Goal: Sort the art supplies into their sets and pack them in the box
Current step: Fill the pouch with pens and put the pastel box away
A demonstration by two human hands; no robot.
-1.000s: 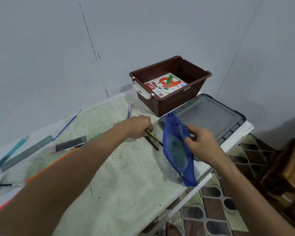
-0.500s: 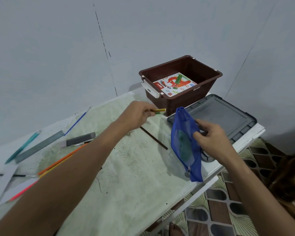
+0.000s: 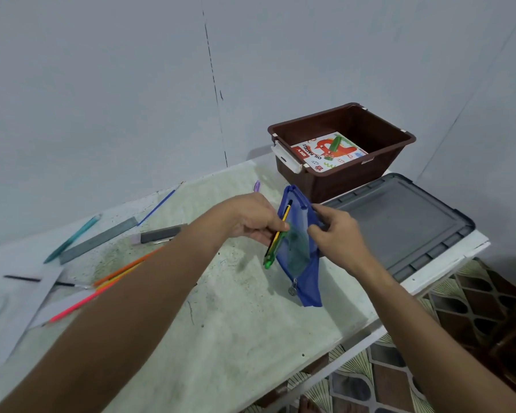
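Note:
My right hand (image 3: pixel 337 234) grips the upper edge of a blue mesh zip pouch (image 3: pixel 300 257), which hangs above the table with its mouth up. My left hand (image 3: pixel 252 219) pinches a yellow-and-black pencil (image 3: pixel 277 234) together with a green-ended one, their upper tips at the pouch's mouth. Behind them stands the brown plastic box (image 3: pixel 344 181) with an oil-pastels pack (image 3: pixel 329 153) lying in it. The grey box lid (image 3: pixel 399 222) lies flat to the right.
On the left of the table (image 3: pixel 236 323) lie orange and pink pencils (image 3: pixel 113 275), a grey ruler (image 3: pixel 99 239), a teal pen (image 3: pixel 72 238), a blue pencil (image 3: pixel 157 207), a dark block (image 3: pixel 160 234), a purple pen tip (image 3: pixel 256 185) and white paper (image 3: pixel 21 308). Patterned floor lies right.
My left hand lifted the pencils off the table and brought them right and down to the pouch's mouth. My right hand kept hold of the pouch.

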